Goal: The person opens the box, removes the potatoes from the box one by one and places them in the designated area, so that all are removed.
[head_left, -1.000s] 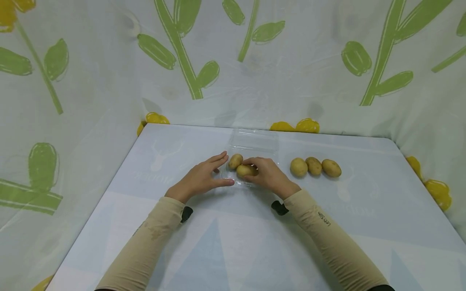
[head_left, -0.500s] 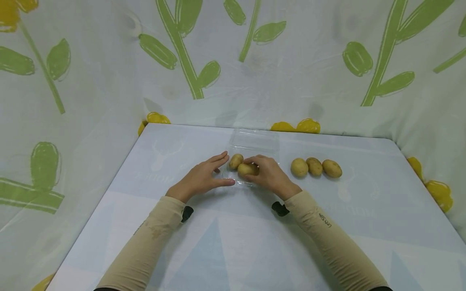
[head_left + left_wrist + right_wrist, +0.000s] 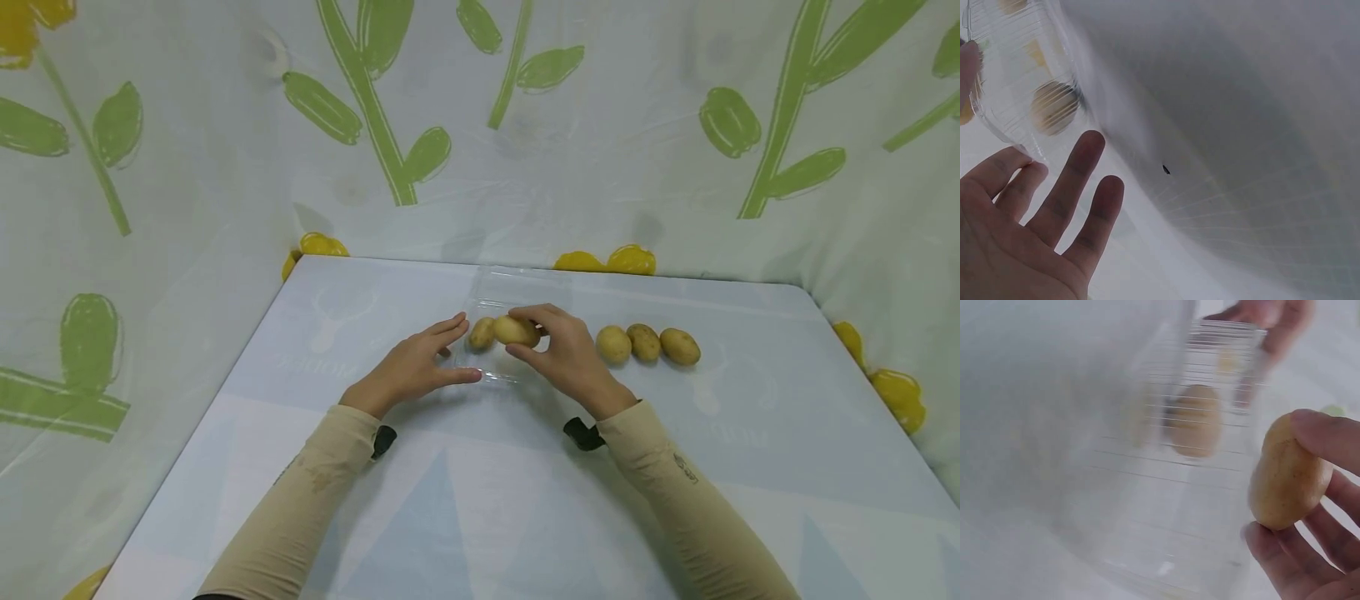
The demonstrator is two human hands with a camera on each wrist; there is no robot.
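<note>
A clear plastic box [image 3: 495,367] with its lid [image 3: 517,287] laid back stands near the far edge of the table. Inside, at the left, lies one potato [image 3: 482,334], seen through the ribbed wall in both wrist views. Between thumb and fingertips my right hand [image 3: 566,354] pinches another potato [image 3: 1291,478], raised over the box. My left hand [image 3: 408,367] is at the box's left side, fingers spread and thumb along the near edge. In the left wrist view, fingertips touch the box wall.
To the right of the box, three potatoes [image 3: 645,342] sit in a row on the pale table [image 3: 480,500]. A white curtain [image 3: 615,158] printed with green leaves hangs close behind the table.
My right hand has lifted the pinched potato up and slightly away from the near side of the box. My left hand stays where it was.
</note>
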